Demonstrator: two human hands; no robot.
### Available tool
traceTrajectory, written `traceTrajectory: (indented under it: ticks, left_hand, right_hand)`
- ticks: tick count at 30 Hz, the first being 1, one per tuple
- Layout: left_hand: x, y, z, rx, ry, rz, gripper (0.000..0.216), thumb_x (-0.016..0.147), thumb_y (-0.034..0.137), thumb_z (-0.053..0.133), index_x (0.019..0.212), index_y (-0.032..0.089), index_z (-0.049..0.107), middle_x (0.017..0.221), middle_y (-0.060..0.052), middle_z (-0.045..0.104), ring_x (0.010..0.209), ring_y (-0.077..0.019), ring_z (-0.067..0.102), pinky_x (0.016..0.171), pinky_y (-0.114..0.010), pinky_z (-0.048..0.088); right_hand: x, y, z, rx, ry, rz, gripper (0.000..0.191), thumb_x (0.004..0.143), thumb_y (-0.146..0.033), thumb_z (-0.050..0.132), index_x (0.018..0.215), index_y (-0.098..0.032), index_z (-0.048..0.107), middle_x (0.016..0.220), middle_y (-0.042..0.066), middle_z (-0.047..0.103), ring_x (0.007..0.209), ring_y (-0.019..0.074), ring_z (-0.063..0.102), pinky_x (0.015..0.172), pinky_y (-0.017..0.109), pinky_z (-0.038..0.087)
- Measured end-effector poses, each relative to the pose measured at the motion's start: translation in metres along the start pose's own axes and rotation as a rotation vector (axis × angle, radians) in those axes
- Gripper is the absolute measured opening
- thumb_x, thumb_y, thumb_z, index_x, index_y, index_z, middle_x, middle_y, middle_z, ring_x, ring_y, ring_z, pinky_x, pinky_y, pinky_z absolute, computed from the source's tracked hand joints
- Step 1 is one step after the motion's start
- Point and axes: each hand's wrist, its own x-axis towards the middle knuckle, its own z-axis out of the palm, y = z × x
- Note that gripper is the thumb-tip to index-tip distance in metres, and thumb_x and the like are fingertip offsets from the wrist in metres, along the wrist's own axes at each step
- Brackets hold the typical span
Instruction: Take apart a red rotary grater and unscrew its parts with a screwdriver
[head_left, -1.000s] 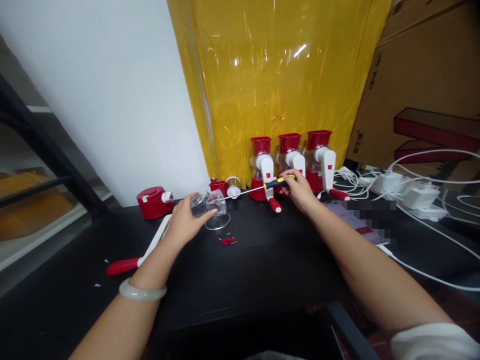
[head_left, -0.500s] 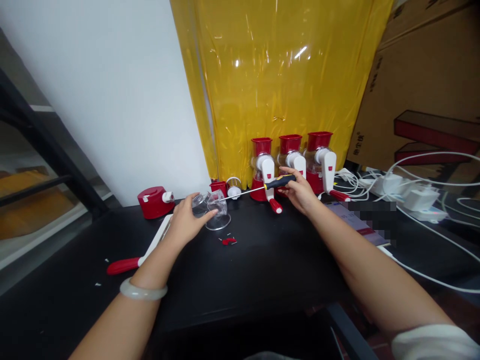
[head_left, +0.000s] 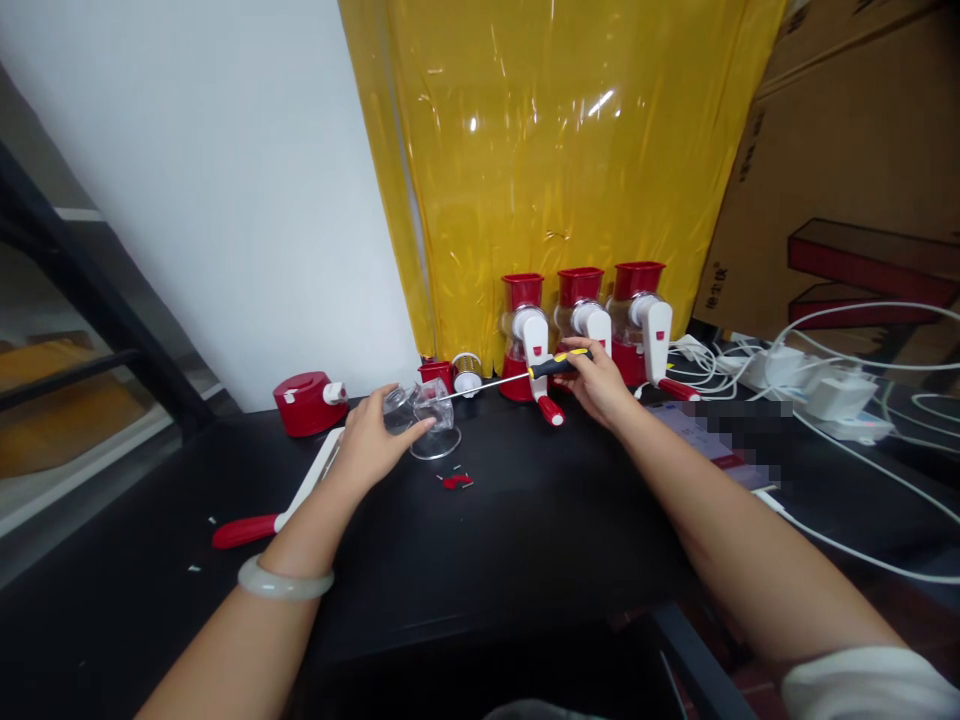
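My left hand [head_left: 367, 445] is closed around a clear plastic housing [head_left: 427, 412] tipped on its side on the black table [head_left: 525, 540]. My right hand [head_left: 600, 380] grips the yellow-and-black handle of a screwdriver [head_left: 559, 364]. Its thin metal shaft runs left, with the tip at the clear housing. A small red piece [head_left: 456, 482] and tiny screws lie just in front of the housing.
Three assembled red-and-white crank grinders [head_left: 581, 320] stand at the back before a yellow plastic sheet. A red base [head_left: 304, 403], a loose white-and-red crank handle [head_left: 277, 515] and a metal drum [head_left: 467, 374] lie left. White chargers and cables [head_left: 817, 385] crowd the right.
Nothing has moved but for a slight shift of the screwdriver handle in my right hand.
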Motion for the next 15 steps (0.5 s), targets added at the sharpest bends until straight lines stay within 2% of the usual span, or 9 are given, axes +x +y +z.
traceTrajectory:
  ticks: [6,10,13,15]
  left_hand:
    - [0.0001,-0.0002,0.0,-0.006,-0.001,0.014,0.081,0.073,0.066,0.072,0.136,0.019,0.052,0.129,-0.017,0.064,0.124,-0.0351,0.058,0.103,-0.049,0.046]
    - [-0.0001,0.0011,-0.001,-0.012,-0.005,0.002,0.082,0.072,0.066,0.073,0.137,0.019,0.052,0.13,-0.017,0.064,0.124,-0.0351,0.057,0.103,-0.049,0.046]
    - [-0.0006,0.0024,-0.0017,-0.011,-0.016,-0.001,0.083,0.073,0.066,0.072,0.137,0.018,0.052,0.131,-0.017,0.063,0.126,-0.0352,0.057,0.103,-0.048,0.046]
    - [-0.001,0.003,-0.002,-0.009,-0.015,-0.006,0.083,0.073,0.066,0.072,0.137,0.018,0.052,0.131,-0.018,0.063,0.126,-0.0352,0.056,0.104,-0.048,0.046]
  right_hand:
    - [-0.0021,-0.0041,0.002,0.109,-0.023,-0.003,0.028,0.063,-0.026,0.067,0.086,-0.025,0.051,0.084,0.0,0.067,0.082,0.0181,0.064,0.068,0.032,0.051]
    - [-0.0049,-0.0084,-0.0012,0.13,-0.095,-0.004,0.027,0.062,-0.023,0.065,0.085,-0.025,0.051,0.085,-0.001,0.067,0.084,0.0181,0.064,0.072,0.032,0.052]
    - [-0.0041,-0.0083,-0.0022,0.128,-0.11,0.007,0.026,0.066,-0.031,0.067,0.089,-0.026,0.055,0.085,-0.001,0.067,0.081,0.0183,0.065,0.07,0.033,0.053]
    - [-0.0017,-0.0062,-0.0026,0.089,-0.071,0.011,0.028,0.073,-0.045,0.066,0.092,-0.026,0.058,0.083,0.0,0.067,0.077,0.0189,0.066,0.066,0.034,0.053]
